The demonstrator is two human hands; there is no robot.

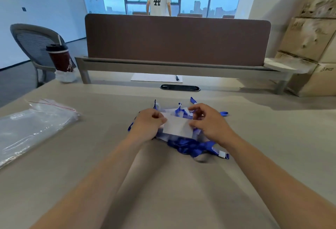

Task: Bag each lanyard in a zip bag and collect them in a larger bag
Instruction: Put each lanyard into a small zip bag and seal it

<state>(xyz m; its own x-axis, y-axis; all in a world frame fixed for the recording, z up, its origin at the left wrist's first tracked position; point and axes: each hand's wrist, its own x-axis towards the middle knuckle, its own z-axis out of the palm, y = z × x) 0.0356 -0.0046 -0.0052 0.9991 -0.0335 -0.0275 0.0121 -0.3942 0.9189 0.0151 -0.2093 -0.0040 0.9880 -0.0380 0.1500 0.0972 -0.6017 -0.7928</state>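
Observation:
A heap of blue lanyards [192, 146] with clear badge holders lies in the middle of the desk. Above it my left hand [148, 124] and my right hand [207, 121] both pinch a white, frosted rectangular piece [178, 127], one hand at each end; it looks like a small zip bag or badge sleeve, and I cannot tell which. Blue strap ends poke out behind the hands. At the left edge of the desk lies a large clear zip bag [31, 128] with a red seal line, flat on the surface.
A brown divider panel [177, 41] runs across the back of the desk, with a paper sheet and pen [157, 78] below it. A lidded cup [61, 58] stands back left. Cardboard boxes [311, 34] stack at right. A person stands by the window.

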